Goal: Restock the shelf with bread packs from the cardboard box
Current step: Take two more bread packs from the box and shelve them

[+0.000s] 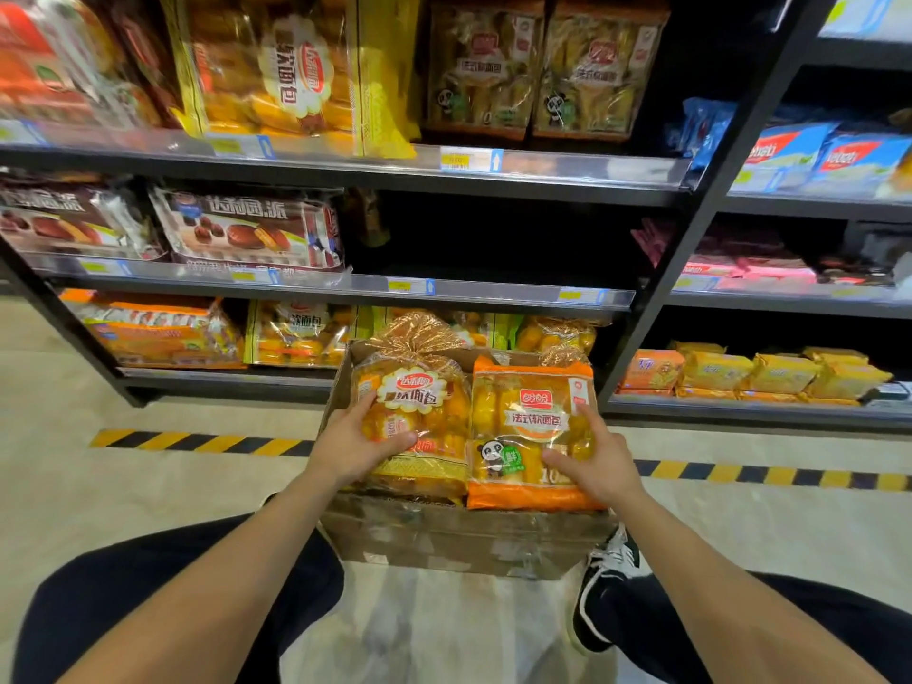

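A brown cardboard box stands on the floor in front of the black shelf. Two bread packs lie side by side on top of it. My left hand grips the left side of a clear yellow bread pack with a gathered top. My right hand grips the right side of an orange bread pack that has a panda on it. The middle shelf level above the box shows a dark gap to the right of the brown pie packs.
More bread packs fill the top and bottom shelf levels. A second shelf unit with blue, pink and yellow packs stands to the right. Yellow-and-black floor tape runs along the shelf base. My knees and a black shoe flank the box.
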The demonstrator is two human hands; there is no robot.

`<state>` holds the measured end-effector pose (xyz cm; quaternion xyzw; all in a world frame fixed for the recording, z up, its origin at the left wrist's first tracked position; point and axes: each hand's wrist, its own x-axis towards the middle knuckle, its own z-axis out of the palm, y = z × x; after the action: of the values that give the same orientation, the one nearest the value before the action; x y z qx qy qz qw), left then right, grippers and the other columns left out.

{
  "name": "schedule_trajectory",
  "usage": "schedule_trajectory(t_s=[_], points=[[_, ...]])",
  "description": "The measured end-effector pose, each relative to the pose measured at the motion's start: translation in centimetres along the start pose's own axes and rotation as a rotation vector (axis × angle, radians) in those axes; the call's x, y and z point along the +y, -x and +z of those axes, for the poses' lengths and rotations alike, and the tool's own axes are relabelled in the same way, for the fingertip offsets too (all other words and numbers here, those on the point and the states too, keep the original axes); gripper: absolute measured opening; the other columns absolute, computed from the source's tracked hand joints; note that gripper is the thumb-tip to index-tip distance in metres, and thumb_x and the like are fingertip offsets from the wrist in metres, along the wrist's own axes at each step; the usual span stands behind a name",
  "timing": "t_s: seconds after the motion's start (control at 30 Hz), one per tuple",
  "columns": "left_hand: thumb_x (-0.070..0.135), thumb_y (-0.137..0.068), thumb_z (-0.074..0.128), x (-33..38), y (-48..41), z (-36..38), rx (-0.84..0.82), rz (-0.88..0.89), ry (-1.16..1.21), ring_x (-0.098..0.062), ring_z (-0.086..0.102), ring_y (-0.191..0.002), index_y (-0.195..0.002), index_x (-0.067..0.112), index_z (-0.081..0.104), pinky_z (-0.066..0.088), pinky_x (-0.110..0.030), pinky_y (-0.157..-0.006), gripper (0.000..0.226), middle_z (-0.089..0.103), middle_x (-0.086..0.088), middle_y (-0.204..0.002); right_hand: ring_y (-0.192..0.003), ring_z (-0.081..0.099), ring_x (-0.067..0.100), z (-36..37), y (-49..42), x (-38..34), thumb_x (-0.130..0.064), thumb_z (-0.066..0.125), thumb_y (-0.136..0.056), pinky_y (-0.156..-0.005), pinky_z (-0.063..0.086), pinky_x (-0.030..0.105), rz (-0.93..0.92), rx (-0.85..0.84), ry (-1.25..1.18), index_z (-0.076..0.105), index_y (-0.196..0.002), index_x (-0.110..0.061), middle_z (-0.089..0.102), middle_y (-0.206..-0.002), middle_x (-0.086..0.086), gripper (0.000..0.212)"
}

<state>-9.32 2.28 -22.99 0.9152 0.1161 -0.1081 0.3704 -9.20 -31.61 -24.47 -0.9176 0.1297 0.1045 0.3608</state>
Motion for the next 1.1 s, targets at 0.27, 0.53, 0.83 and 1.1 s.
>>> schedule_trajectory(t_s=[0.27,0.53,0.83,1.1], points=[[0.067,-0.064,0.073,0.6,1.2,-0.1,0.102,0.078,0.022,-0.028,0.046,-0.126,-0.152,0.022,0.026,0.042,-0.041,-0.102,0.110,0.043,-0.008,-0.141,-0.124,0.053,0.027,-0.9,0.4,-0.2,-0.039,0.080,-0.076,-0.098,0.049,0.045,-0.061,-0.039,-0.149,0.021,-0.151,-0.038,0.048,-0.145,0.002,0.095],[0.057,-0.068,0.078,1.8,3.6,-0.5,0.233,0.208,0.090,-0.022,0.043,-0.129,-0.151,0.022,0.028,0.040,-0.037,-0.103,0.103,0.042,-0.004,-0.143,-0.126,0.052,0.025,-2.2,2.7,-0.9,-0.031,0.078,-0.081,-0.099,0.049,0.046,-0.220,0.112,-0.158,0.026,-0.151,-0.035,0.051,-0.142,-0.001,0.087],[0.062,-0.067,0.074,5.6,3.9,-3.3,0.331,0.309,0.160,-0.021,0.034,-0.137,-0.152,0.024,0.025,0.035,-0.042,-0.110,0.105,0.034,-0.002,-0.152,-0.125,0.046,0.012,-6.0,3.6,-4.1,-0.028,0.075,-0.083,-0.099,0.043,0.035,-0.373,0.287,-0.211,0.028,-0.151,-0.036,0.048,-0.141,-0.003,0.083],[0.055,-0.069,0.077,13.4,1.7,-9.0,0.417,0.446,0.188,-0.020,0.033,-0.135,-0.153,0.023,0.022,0.031,-0.039,-0.109,0.106,0.033,-0.002,-0.149,-0.126,0.047,0.011,-12.9,1.8,-9.5,-0.026,0.073,-0.085,-0.102,0.047,0.041,-0.463,0.422,-0.307,0.027,-0.149,-0.042,0.048,-0.142,-0.006,0.081]])
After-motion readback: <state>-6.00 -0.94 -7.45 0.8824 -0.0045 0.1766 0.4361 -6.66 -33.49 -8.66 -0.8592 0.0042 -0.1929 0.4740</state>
